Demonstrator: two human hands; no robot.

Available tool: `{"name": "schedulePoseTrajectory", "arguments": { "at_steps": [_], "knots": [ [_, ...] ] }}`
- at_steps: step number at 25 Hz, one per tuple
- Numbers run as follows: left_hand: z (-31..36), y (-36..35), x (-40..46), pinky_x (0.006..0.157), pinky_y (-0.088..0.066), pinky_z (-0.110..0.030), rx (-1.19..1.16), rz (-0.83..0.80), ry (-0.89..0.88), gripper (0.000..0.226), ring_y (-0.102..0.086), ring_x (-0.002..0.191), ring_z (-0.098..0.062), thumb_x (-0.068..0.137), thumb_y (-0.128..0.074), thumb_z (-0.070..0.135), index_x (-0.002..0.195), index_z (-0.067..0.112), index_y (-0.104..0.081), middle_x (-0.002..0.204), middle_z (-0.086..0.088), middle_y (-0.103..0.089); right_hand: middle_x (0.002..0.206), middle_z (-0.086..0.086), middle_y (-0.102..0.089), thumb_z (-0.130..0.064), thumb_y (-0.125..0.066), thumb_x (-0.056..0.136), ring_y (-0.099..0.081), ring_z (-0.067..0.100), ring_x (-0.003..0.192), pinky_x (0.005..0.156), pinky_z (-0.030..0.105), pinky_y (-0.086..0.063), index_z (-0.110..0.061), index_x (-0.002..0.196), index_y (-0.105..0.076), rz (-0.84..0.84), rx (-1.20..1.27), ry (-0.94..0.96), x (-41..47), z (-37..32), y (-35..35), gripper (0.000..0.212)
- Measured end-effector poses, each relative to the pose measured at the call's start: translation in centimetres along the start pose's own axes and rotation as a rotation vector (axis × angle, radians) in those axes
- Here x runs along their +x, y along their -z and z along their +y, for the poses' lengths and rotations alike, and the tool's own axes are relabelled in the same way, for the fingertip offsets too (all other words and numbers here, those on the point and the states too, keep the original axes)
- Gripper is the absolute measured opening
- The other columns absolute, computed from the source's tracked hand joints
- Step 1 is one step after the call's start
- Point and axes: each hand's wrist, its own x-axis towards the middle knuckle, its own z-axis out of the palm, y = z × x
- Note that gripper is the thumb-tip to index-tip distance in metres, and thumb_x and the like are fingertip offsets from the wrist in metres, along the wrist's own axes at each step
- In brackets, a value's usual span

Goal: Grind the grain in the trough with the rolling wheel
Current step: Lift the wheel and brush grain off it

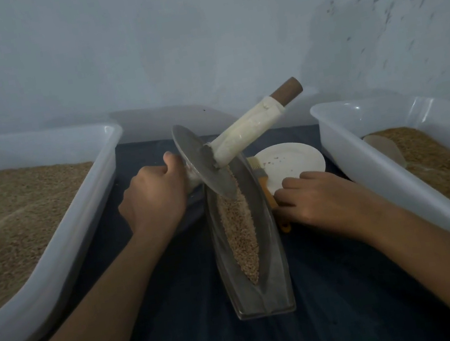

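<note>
Gripping wheel (204, 163) handle, left hand (153, 197) tilts it over grain (240, 236) in trough (273, 251); right hand (318, 199) flat beside (idle). Next: level wheel, grab free handle (257, 123).

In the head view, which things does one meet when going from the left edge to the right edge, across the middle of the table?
Left tub of grain → left hand on the wheel's handle → rolling wheel → trough with grain → right hand → right tub of grain.
</note>
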Motion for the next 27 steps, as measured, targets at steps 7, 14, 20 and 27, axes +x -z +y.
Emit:
{"name": "schedulePoseTrajectory", "arguments": {
  "at_steps": [7,14,20,27],
  "knots": [
    [-0.3,0.2,0.3,0.060,-0.031,-0.034,-0.042,-0.014,0.051,0.068,-0.056,0.059,-0.026,0.099,-0.032,0.061,0.051,0.017,-0.048,0.054,0.000,-0.054,0.095,0.011,-0.066,0.000,-0.077,0.086,-0.059,0.026,0.082,0.063,0.037,-0.054,-0.006,0.113,-0.070,0.156,0.015,-0.030,-1.1,0.3,-0.1,0.029],
    [-0.2,0.4,0.7,0.061,-0.030,-0.034,-0.124,0.001,0.155,0.064,-0.053,0.062,-0.023,0.101,-0.032,0.060,0.055,0.020,-0.049,0.061,-0.001,-0.055,0.088,-0.001,-0.057,-0.007,-0.062,0.100,-0.051,0.015,0.076,0.066,0.029,-0.047,-0.004,0.105,-0.067,0.602,0.260,-0.582,-0.2,-0.2,3.1,0.008],
    [-0.7,0.3,0.8,0.074,-0.041,-0.040,-0.169,-0.024,0.223,0.060,-0.060,0.075,-0.026,0.099,-0.032,0.060,0.069,0.017,-0.061,0.075,-0.006,-0.063,0.065,-0.005,-0.051,-0.022,-0.055,0.107,-0.052,0.015,0.054,0.049,0.022,-0.038,-0.012,0.102,-0.056,0.848,0.488,-0.698,6.2,0.2,6.0,0.011],
    [-0.8,0.3,1.2,0.078,-0.042,-0.041,-0.178,-0.037,0.266,0.061,-0.061,0.080,-0.029,0.098,-0.032,0.063,0.073,0.016,-0.062,0.079,-0.006,-0.065,0.071,0.004,-0.053,-0.016,-0.051,0.108,-0.052,0.017,0.057,0.055,0.043,-0.045,-0.005,0.100,-0.053,0.600,0.612,-0.685,9.3,-0.9,3.9,0.013]
  ]
}}
